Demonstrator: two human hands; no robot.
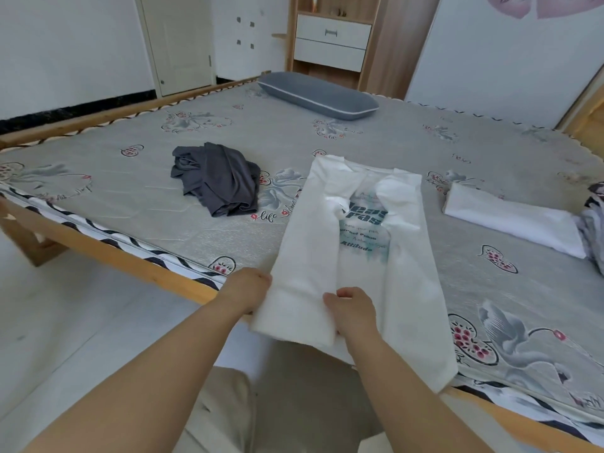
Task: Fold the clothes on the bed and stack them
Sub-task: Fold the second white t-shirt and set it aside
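So we've got the white T-shirt laid lengthwise on the bed, hem end hanging a bit over the near edge toward us. Both long sides are folded in over the middle, so only a strip of the teal print shows between the flaps. Our left hand has its grip on the outer edge of the left flap near the hem; the fingers are tucked under the fabric, so we can't see exactly how they're curled. Our right hand sits on the inner edge of that same flap, fingers curled down around the cloth, thumb side up.

Just right of the shirt, well apart from our hands, there's a folded white garment lying flat on the mattress, and touching its far right end is a bit of striped dark-and-light cloth cut off by the frame edge. Off to the left of the shirt sits a crumpled dark grey garment, not folded.

Further back, a grey pillow lies near the head of the bed. Behind it stands a wooden shelf unit with white drawers, and a pale door is at the back left.
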